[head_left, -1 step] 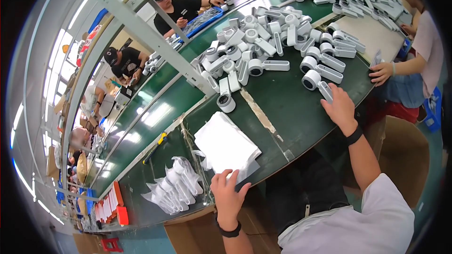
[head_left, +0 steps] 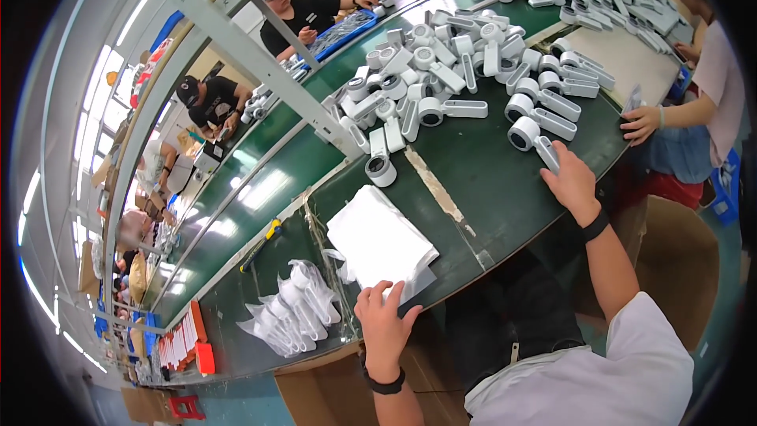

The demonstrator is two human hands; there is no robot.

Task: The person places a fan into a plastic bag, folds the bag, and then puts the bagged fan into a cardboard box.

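Observation:
My right hand (head_left: 574, 186) has its thumb and fingers closed about the handle end of a white handheld device (head_left: 544, 150). This device has a round, dark-faced head and lies at the near end of a row of similar white devices (head_left: 557, 120) on the green table. My left hand (head_left: 383, 326) is at the near edge of a stack of thin white plastic bags (head_left: 381, 238), fingers spread and fingertips at the stack's lower edge. Left of the stack lie several bagged white devices (head_left: 293, 309), side by side in clear plastic.
A large heap of loose white devices (head_left: 426, 63) covers the table beyond my hands. A yellow-handled cutter (head_left: 272, 229) and an orange box of papers (head_left: 203, 358) are at the left. A metal post (head_left: 260, 55) slants across. A co-worker's hand (head_left: 643, 122) is at the right edge.

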